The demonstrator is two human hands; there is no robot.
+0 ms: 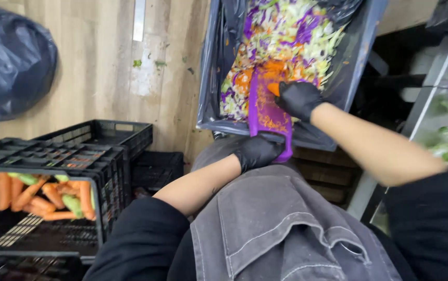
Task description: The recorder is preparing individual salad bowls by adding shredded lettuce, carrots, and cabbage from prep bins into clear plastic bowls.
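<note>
The person sat over a grey bin that was lined with a dark bag and full of shredded salad — pale cabbage, purple cabbage and orange carrot. A purple grater lay tilted across the near rim of the bin, its upper end down among the shreds and its lower end toward the person's lap.

The left hand, in a black glove, was clenched around the lower end of the grater and held it against the rim. The right hand, also in a black glove, was curled around a piece of carrot and pressed it on the upper part of the grater; only an orange tip showed under the fingers. Orange shavings stuck to the grater below it.

At the left stood black crates — the nearest one held whole carrots with some green pieces among them. A dark plastic bag lay on the wooden floor behind them. The person wore a grey apron and black sleeves.
</note>
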